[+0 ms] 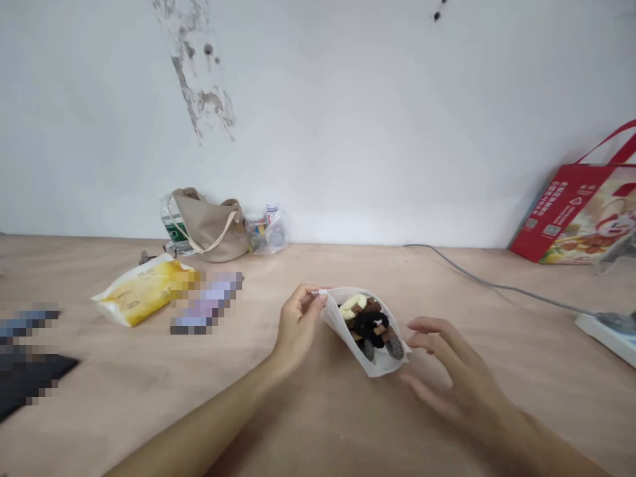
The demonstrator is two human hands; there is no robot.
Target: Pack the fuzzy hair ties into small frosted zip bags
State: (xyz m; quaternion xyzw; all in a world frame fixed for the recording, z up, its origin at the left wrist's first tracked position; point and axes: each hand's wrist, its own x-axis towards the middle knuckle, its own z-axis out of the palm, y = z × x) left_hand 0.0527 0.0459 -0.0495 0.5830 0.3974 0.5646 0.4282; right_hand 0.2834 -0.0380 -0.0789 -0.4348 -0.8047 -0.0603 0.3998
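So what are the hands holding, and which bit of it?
The left hand pinches a white pouch by its top corner, between thumb and fingers. The right hand is open beside the pouch, not gripping it.

White pouch [376,366] held cream, brown and black hair accessories [370,326]. Red gift bag [564,212] carried a multicolour cartoon print. Shoulder bag [209,228] was beige. Packet [139,291] was yellow and white.

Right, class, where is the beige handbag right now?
In the head view, the beige handbag sits at the table's far edge against the wall, left of centre, between a water bottle and a clear plastic bag.
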